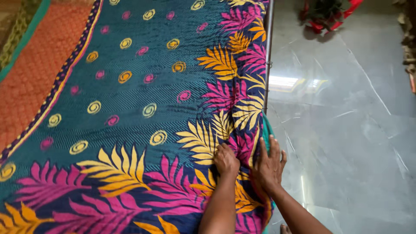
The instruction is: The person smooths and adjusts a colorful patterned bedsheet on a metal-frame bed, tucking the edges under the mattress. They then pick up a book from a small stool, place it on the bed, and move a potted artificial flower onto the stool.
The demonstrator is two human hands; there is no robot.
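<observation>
A teal bedspread (pixel 130 86) with yellow and pink spirals and a border of pink and yellow leaves covers a bed. My left hand (pixel 225 158) is a fist pressing down on the leaf border near the bed's right edge; whether it pinches any cloth is hidden. My right hand (pixel 269 164) lies flat with fingers spread against the side of the bed, pushing the cloth's edge down beside the metal frame (pixel 268 52). A strip of teal fabric (pixel 267 126) shows under the border just above my right hand.
An orange patterned cloth (pixel 34 69) with a dark beaded border lies along the bed's left side. Shiny grey marble floor (pixel 346 121) runs to the right of the bed. A red and dark object (pixel 325 15) sits on the floor at the far top.
</observation>
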